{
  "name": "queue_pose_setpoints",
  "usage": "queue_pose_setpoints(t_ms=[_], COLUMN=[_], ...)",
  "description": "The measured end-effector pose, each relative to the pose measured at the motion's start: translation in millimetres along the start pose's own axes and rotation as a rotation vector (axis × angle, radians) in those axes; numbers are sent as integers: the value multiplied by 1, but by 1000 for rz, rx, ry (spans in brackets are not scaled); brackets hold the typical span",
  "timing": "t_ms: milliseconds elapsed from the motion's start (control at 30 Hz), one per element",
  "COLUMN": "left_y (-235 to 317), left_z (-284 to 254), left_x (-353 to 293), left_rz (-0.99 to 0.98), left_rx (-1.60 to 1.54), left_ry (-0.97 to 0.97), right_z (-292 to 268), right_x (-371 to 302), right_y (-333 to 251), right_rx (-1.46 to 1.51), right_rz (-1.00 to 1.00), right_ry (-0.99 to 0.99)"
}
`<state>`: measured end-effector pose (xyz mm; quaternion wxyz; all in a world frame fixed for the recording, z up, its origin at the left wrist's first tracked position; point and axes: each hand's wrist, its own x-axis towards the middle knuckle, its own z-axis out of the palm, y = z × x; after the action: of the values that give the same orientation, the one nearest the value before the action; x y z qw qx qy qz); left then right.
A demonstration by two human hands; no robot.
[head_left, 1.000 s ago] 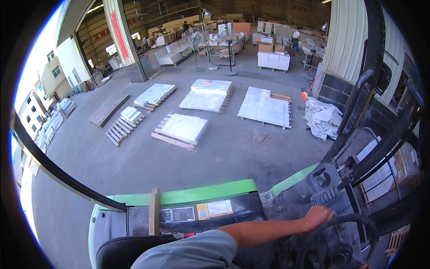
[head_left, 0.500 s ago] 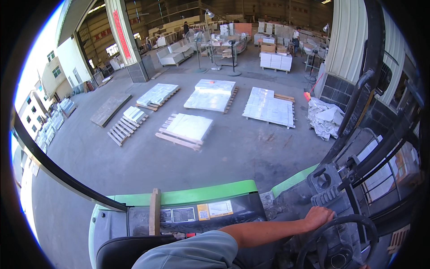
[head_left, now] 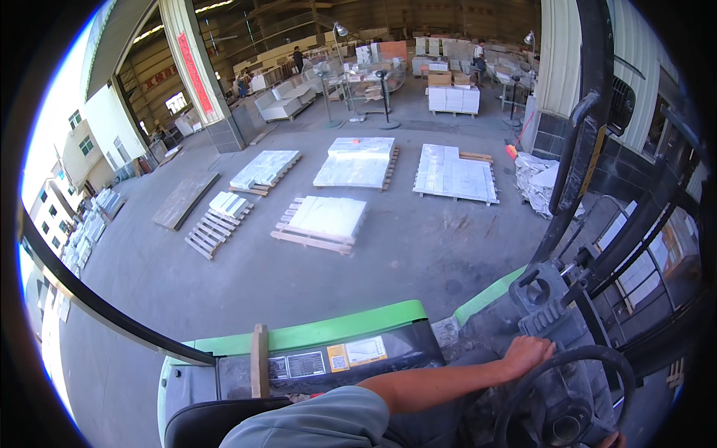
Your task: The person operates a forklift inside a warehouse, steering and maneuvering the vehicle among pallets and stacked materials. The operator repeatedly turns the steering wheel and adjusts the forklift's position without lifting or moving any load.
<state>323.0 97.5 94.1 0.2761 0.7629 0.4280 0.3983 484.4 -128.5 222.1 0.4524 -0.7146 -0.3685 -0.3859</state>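
My left hand point(head_left: 529, 356) is closed at the upper left rim of a black steering wheel point(head_left: 622, 371), its bare forearm reaching across from a light grey-blue sleeve. At the wheel's lower right, only some fingers of my right hand point(head_left: 614, 440) show at the picture's edge. They are bent against the rim; the rest of that hand is out of view. Beyond the wheel is a dusty dark console point(head_left: 544, 317) with levers. I sit in a green and grey forklift-like vehicle point(head_left: 373, 313); a black seat back point(head_left: 216, 422) and an upright wooden strip point(head_left: 259, 358) are beside my sleeve.
Several pallets of pale slabs lie on the concrete outside, including a near one point(head_left: 325, 216) and one at right point(head_left: 455, 175). Crumpled sheeting point(head_left: 536, 183) lies by the wall. Two floor fans, stacked slabs point(head_left: 453, 99) and a few people are farther back. Dark frame posts point(head_left: 586, 134) flank me.
The view has shifted slightly, with the nearer pallets sitting a little farther right in the picture. More of my right fingers shows at the wheel. My left hand keeps its place on the rim.
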Motion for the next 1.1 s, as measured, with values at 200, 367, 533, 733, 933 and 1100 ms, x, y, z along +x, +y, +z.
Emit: queue_pose_setpoints(t_ms=[200, 367, 533, 733, 933, 1100], left_y=[-2, -2, -9, -82, -104, -105], left_z=[-20, -37, -71, -152, -207, -222], left_x=[-32, -54, -101, -73, -91, -115], left_rz=[13, 20, 108, 164, 216, 290], left_rx=[-23, -20, 10, -151, -91, -49], left_ry=[-25, -27, -79, -62, 4, -19], right_z=[-36, -62, -120, -91, -97, -134], right_x=[-25, -47, -85, -115, -133, -159], right_y=[-18, -28, -77, -154, -199, -221], right_rx=[23, -17, 3, 57, 103, 35], right_rz=[24, 21, 125, 144, 99, 149], right_ry=[-32, -42, -53, -8, 0, 18])
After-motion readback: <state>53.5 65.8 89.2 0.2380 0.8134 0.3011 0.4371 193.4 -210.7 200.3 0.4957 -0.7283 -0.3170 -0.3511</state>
